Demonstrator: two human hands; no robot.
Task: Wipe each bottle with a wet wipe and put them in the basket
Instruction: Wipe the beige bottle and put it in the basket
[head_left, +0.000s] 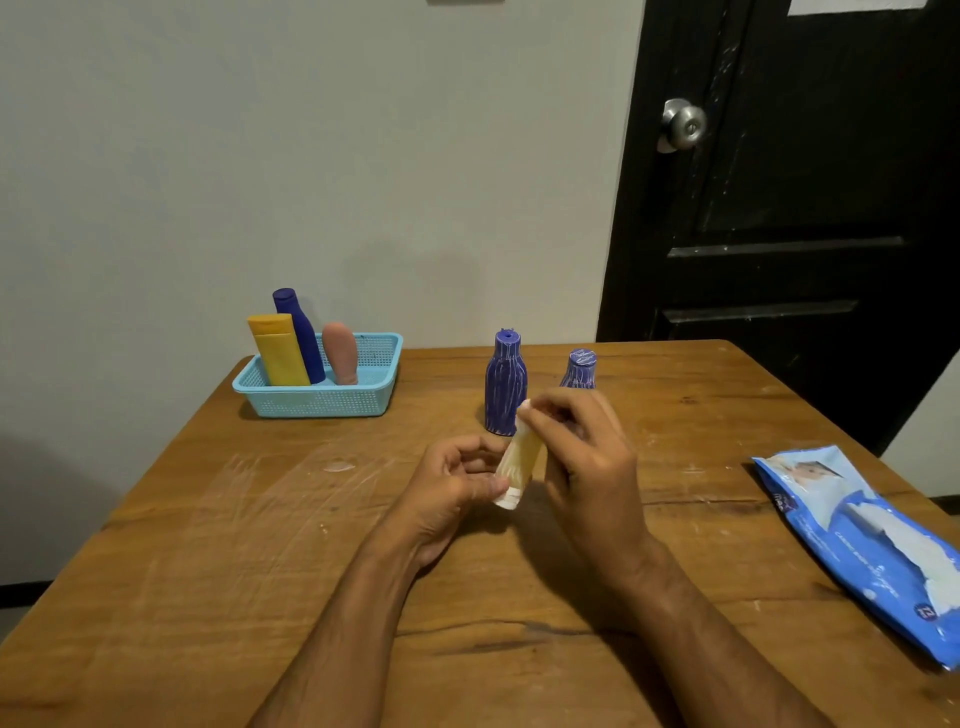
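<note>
Head view: small pale-yellow streaked bottle (517, 462) at frame centre, tilted, pinched between left hand (457, 488) at base and right hand (587, 457) at top. Two purple streaked bottles (505, 382) upright just behind. Light-blue mesh plastic basket (317, 387) upper left near table's far edge, holding three bottles. Blue wet-wipe pack (862, 540) at right edge. Bare wooden tabletop (234, 545) lower left.

Sitting on a scuffed wooden worktop (218, 561): a light blue basket (317, 402) at the far left, two streaked purple bottles (505, 387) standing upright near the middle, and an opened blue wet wipe pack (862, 540) lying flat at the right edge.
</note>
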